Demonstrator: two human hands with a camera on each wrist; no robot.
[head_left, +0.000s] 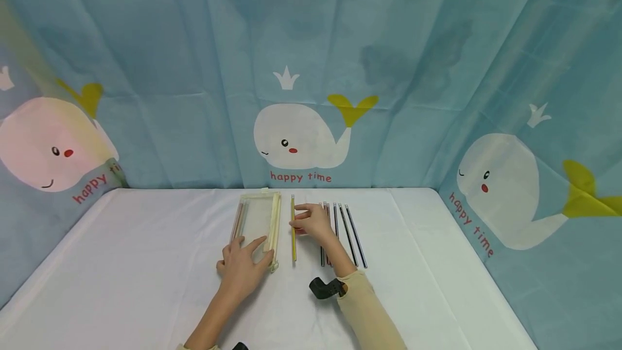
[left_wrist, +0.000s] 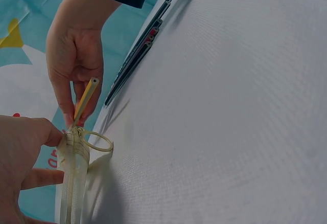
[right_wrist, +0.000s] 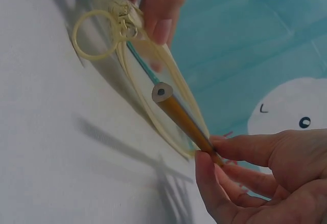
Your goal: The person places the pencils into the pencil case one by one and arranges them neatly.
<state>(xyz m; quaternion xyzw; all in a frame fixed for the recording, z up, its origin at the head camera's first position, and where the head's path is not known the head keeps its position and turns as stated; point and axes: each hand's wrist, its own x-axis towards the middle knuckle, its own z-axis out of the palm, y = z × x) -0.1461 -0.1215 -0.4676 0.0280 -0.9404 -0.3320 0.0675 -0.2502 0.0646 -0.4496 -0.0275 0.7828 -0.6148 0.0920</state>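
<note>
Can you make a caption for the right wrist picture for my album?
The right hand pinches a yellow pencil beside the pale pouch that the left hand touches.

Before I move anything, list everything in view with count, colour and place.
tablecloth: one, white, under everything
pouch: one, see-through with cream edging, on the tablecloth
zip ring: one, cream, at the pouch's near end
pencils inside: count unclear, reddish showing, along the pouch's left side
held pencil: one, yellow, right of the pouch
loose pencils: about six, mostly dark, right of the held pencil, some partly covered
backdrop: count unclear, blue, behind and both sides
whale prints: three, mostly white, on the backdrop
crown prints: three, white, above the whale prints
lettering: three, red, below the whale prints
wrist devices: two, black, one per wrist
sleeves: two, cream, left barely showing
left grip: one, bare hand, on the pouch
right grip: one, bare hand, pinching the held pencil
</note>
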